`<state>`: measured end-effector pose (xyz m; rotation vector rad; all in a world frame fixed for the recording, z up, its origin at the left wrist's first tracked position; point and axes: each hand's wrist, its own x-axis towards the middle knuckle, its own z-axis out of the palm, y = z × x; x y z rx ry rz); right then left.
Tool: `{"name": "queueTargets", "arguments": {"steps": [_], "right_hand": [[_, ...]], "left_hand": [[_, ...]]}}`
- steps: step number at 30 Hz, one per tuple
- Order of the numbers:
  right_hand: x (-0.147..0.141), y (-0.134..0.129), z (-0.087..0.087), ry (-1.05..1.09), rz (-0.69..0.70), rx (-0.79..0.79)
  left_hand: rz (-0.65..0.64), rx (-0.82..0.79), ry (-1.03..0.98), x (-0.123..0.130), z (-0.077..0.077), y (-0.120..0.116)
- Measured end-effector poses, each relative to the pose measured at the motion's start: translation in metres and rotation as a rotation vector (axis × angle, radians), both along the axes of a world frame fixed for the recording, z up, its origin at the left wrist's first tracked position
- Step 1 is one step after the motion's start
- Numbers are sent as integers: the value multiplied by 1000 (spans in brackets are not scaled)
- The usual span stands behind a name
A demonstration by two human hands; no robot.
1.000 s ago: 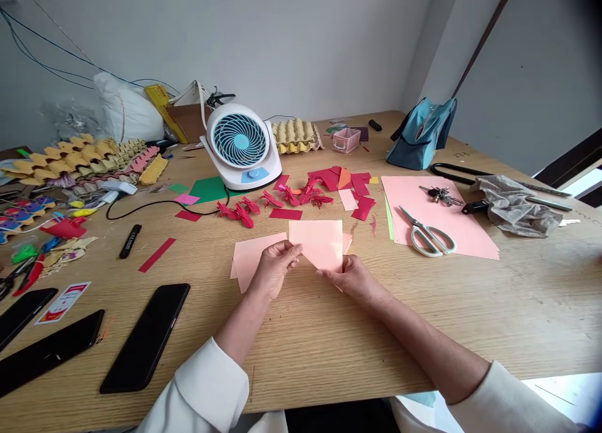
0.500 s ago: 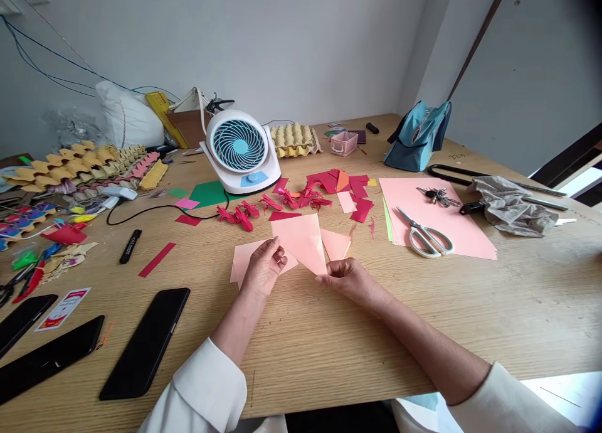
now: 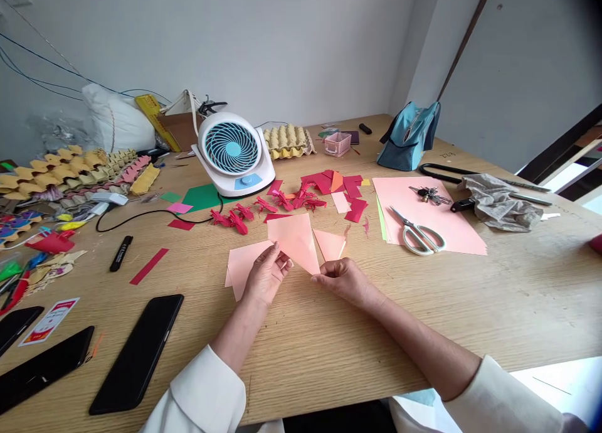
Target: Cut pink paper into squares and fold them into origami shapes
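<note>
Far left on the bench (image 3: 301, 358): black phone (image 3: 136, 354), marker (image 3: 121, 253) beyond it, then red paper strip (image 3: 149, 267). Next, loose pink sheets (image 3: 244, 263) flat, left hand (image 3: 268, 273) over their right part. Left thumb is at the lower left edge of the pink paper (image 3: 297, 238), other fingers curled in underneath; little gap, but can't tell if that side is pinched. Paper is raised between the hands, on the far side of the fingers, tilted. Key relation: its long axis slants from upper left down to lower right, longest edge running from left thumb to right fingers. Low point sits at right hand (image 3: 345, 282), the nearer hand to that corner; left is nearer the opposite end. Right thumb and index closed on that corner, clear pinch. Pink triangle piece (image 3: 330, 245) lies just right of the paper, straight beyond the right fingers, apart from them. Further right, white-handled scissors (image 3: 420, 232) rest on a pink sheet stack (image 3: 395, 188).
</note>
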<state>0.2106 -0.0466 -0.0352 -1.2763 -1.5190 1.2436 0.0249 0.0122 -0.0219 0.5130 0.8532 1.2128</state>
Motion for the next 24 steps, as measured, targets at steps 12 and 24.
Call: {"name": "queueTargets", "arguments": {"steps": [12, 24], "right_hand": [[119, 21, 24, -759, -743, 269], [182, 19, -10, -1177, -883, -114]], "left_hand": [[5, 209, 296, -10, 11, 36], [45, 608, 667, -19, -1, 31]]}}
